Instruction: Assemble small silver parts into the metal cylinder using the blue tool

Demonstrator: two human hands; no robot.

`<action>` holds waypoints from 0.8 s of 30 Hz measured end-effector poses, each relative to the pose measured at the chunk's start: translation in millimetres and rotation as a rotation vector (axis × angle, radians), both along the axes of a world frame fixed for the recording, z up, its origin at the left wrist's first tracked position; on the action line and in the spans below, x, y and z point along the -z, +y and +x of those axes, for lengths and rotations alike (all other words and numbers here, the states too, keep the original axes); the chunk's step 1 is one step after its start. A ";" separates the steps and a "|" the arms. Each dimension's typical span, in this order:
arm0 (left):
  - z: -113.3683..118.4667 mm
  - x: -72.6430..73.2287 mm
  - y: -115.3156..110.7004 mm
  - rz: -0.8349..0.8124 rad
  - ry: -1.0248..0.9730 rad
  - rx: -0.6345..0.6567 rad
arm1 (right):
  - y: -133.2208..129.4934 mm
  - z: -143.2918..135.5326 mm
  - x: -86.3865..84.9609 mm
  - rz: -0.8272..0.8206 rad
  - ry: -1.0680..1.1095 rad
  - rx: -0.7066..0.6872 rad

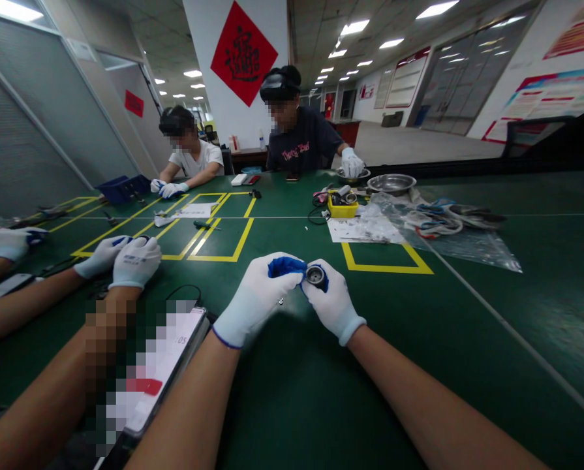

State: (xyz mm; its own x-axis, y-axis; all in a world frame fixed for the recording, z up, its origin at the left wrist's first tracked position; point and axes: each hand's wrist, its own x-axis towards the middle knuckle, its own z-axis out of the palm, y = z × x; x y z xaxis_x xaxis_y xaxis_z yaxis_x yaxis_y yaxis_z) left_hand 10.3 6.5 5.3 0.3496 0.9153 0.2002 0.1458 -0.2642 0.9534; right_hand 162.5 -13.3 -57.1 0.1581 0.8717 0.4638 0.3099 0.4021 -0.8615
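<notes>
Where it spreads across the scene from near to far, a broad dark-green tabletop with yellow tape outlines [419, 307] carries everything. At its far side are a person in a dark printed shirt [301, 140] and, farther left, a person in a white shirt [198, 153]. To the right lies a crumpled clear plastic bag [497, 251]; at far left stands a dark-blue plastic bin [120, 189]. A shallow round steel bowl [392, 184] sits at far right, behind a small yellow plastic box [343, 210] filled with parts.

Near the middle, the white-and-blue-gloved right hand [328, 297] is curled closed around a short dark cylindrical part [316, 275], its round open end showing. The white-and-blue-gloved left hand [262, 297] bends its fingers and thumb together at the part's left edge; whether it grips anything cannot be told. Just below that hand shows a tiny shiny piece [280, 301].
</notes>
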 end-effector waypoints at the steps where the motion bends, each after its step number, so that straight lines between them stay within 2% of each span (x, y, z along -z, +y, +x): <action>1: -0.1 -0.2 -0.9 0.019 0.014 0.002 | -0.9 0.1 -1.1 -0.007 -0.004 -0.018; 5: 0.1 0.8 -4.3 0.116 0.099 0.010 | -3.6 0.1 -3.5 -0.013 -0.041 -0.076; 11: 4.8 0.6 -9.7 0.183 0.227 -0.023 | -2.9 0.4 -1.1 -0.006 -0.090 -0.072; 20: 5.7 -3.1 -11.1 0.131 0.272 -0.042 | -3.0 -3.0 0.8 0.012 -0.170 -0.031; 24: 7.5 -1.9 -9.9 0.066 0.278 -0.091 | -1.5 -4.8 2.0 -0.012 -0.205 -0.013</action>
